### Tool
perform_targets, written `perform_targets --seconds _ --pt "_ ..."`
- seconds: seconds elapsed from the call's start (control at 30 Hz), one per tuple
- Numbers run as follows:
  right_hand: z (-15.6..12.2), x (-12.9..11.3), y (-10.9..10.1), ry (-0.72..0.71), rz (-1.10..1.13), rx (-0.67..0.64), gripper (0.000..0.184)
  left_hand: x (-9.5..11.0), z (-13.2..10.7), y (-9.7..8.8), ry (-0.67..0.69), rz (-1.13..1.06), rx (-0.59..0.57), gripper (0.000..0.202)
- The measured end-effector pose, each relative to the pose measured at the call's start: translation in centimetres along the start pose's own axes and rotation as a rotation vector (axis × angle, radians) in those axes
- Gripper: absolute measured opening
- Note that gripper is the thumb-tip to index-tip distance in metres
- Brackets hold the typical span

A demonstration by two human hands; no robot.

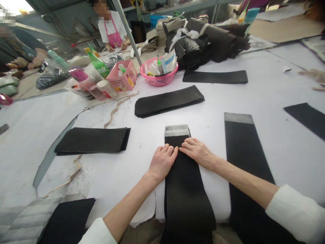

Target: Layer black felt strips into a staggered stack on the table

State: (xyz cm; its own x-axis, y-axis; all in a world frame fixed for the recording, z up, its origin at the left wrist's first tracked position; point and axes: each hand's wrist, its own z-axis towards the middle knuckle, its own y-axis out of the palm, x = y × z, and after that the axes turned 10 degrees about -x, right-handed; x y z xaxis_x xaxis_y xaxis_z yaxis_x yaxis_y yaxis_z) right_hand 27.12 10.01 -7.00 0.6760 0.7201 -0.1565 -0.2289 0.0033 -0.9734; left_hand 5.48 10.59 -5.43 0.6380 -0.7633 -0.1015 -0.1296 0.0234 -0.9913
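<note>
In front of me lies a long black strip of sheet material (186, 196), on a stack of strips whose grey end bands (177, 130) show at the far end. My left hand (164, 161) is closed on the strip's left side, fingers bent and thumb toward the middle. From the right, my right hand (199, 152) is closed on the same strip, its fingertips almost meeting my left thumb. The near part of the strip bulges and hangs over the table edge toward my lap. My fingers hide the exact grip.
Black stacks lie on the white table (149, 142): a left stack (92, 139) and a middle stack (169, 101). A long grey-ended strip (245, 152) lies under my right forearm. Behind are a pink basin (159, 80), a pink box (122, 79) and a person in an apron (114, 32).
</note>
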Motion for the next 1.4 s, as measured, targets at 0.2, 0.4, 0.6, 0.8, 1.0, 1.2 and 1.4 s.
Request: perform_targets --seconds 0.2,0.4,0.6,0.8,1.0,1.2,1.4 --pt "-0.3 0.0 -0.1 0.000 -0.032 -0.032 0.025 -0.3 -0.4 0.4 0.051 0.035 0.010 0.033" --pt "-0.4 -0.1 -0.2 0.009 -0.045 -0.034 0.025 -0.4 -0.6 0.7 0.059 0.037 0.032 0.029" --pt "-0.5 -0.1 -0.2 0.016 -0.073 -0.041 0.024 -0.4 -0.8 1.3 0.030 0.021 0.072 0.027" --pt "-0.5 -0.2 -0.2 -0.005 -0.083 -0.015 0.021 -0.6 -1.2 2.0 0.049 0.009 0.131 0.026" --pt "-0.7 -0.1 -0.5 -0.021 -0.091 -0.020 0.021 -0.6 -1.6 1.9 0.068 0.026 0.137 0.028" --pt "-0.9 0.0 -0.6 -0.013 -0.093 -0.030 0.021 -0.5 -1.7 1.8 0.076 0.043 0.156 0.029" --pt "-0.9 0.0 -0.4 -0.001 -0.090 -0.039 0.022 -0.6 -1.7 2.8 -0.002 -0.047 0.213 0.026"
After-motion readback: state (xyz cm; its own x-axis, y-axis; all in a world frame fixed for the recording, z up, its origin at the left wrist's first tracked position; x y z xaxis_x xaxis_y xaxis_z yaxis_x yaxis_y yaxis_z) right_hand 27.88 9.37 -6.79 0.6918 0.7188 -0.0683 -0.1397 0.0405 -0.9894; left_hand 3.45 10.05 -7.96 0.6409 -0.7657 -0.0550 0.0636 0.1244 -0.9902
